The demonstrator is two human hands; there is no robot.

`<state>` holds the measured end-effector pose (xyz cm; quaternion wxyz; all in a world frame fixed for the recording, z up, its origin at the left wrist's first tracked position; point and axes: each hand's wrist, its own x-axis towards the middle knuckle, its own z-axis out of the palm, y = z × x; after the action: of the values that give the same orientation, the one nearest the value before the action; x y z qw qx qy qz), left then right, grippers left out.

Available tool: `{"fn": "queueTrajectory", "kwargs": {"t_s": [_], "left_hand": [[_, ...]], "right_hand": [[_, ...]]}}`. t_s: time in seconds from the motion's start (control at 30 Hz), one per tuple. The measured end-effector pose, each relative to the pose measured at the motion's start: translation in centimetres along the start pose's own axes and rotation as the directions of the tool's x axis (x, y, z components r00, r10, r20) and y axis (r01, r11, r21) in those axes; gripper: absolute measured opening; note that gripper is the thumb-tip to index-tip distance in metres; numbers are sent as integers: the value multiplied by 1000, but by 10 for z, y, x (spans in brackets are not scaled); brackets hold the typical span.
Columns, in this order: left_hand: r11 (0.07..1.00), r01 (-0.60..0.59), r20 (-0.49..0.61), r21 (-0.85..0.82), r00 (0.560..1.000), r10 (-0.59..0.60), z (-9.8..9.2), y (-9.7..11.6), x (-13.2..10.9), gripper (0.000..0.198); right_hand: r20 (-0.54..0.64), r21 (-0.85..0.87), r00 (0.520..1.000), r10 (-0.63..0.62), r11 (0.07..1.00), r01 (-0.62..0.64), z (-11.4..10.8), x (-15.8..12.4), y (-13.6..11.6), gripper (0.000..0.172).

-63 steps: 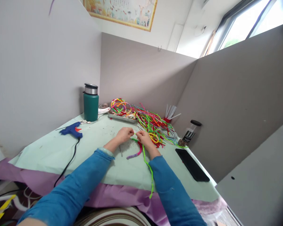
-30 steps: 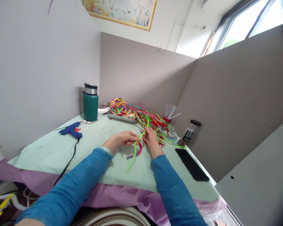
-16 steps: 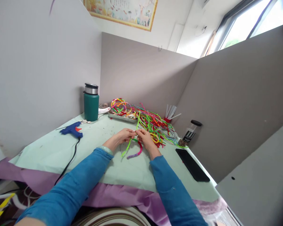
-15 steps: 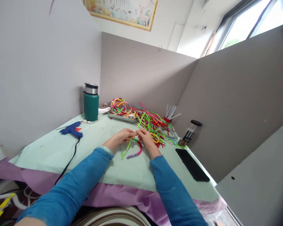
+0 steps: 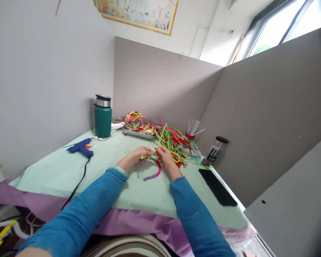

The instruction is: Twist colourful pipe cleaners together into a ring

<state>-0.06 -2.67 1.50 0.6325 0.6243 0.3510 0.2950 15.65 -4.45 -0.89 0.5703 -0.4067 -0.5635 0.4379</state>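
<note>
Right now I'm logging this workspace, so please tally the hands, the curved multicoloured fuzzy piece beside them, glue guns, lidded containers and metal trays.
Hands: 2 (left hand, right hand)
Curved fuzzy piece: 1
Glue gun: 1
Lidded containers: 2 (green bottle, clear jar)
Metal tray: 1
Total: 7

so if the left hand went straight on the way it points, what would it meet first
Most likely the right hand: the left hand points at it from close by, with a bright green strip held at their fingers. Whether the hands touch is unclear.
</note>
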Motion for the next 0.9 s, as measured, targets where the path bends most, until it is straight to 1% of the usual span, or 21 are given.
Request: {"fn": "queueTrajectory", "kwargs": {"t_s": [0.07, 0.1, 0.13, 0.23, 0.3, 0.4, 0.47, 0.53, 0.6, 0.73, 0.8, 0.83, 0.9], "left_hand": [[1000, -9, -8, 5, 1000, 9, 0, -1, 0, 29], [1000, -10, -18, 22, 1000, 10, 0, -2, 1, 29], [998, -14, -31, 56, 999, 15, 0, -3, 1, 28], [979, -51, -71, 196, 995, 66, 1, -5, 2, 30], [971, -76, -67, 225, 993, 93, 2, -6, 2, 34], [986, -49, 5, 158, 999, 49, 3, -4, 1, 38], [990, -25, 68, 140, 998, 15, 3, -2, -1, 40], [988, -22, 110, 152, 994, 6, 2, -1, -3, 40], [987, -21, 129, 161, 992, 0, 1, 0, -4, 40], [984, -10, 139, 178, 990, -15, -1, -1, -4, 39], [985, -14, 110, 174, 994, -5, -2, -2, -3, 39], [986, -16, 87, 164, 996, 2, -2, -2, -3, 39], [990, -25, 48, 141, 999, 18, -1, -3, -3, 39]], "right_hand": [[40, -24, 999, 3, 1000, -2, 0, 0, 3, 32], [42, -52, 999, -3, 999, 5, 1, 0, 4, 32], [25, -93, 1000, -18, 995, 21, 1, 0, 5, 31], [-75, -234, 993, -87, 970, 68, 1, 2, 8, 28], [-111, -262, 988, -111, 962, 79, 1, 3, 9, 27], [-130, -199, 986, -106, 977, 79, -2, 4, 7, 28], [-190, -135, 978, -88, 989, 63, -6, 4, 5, 28], [-262, -66, 962, -71, 996, 56, -10, 5, 2, 30], [-310, -2, 948, -66, 998, 69, -14, 6, 0, 31], [-368, 109, 929, -40, 990, 86, -18, 8, -3, 35], [-357, 149, 934, 4, 987, 53, -18, 8, -4, 37], [-328, 154, 944, 30, 988, 22, -17, 8, -3, 38], [-226, 118, 972, 71, 992, -45, -13, 7, -1, 38]]}}
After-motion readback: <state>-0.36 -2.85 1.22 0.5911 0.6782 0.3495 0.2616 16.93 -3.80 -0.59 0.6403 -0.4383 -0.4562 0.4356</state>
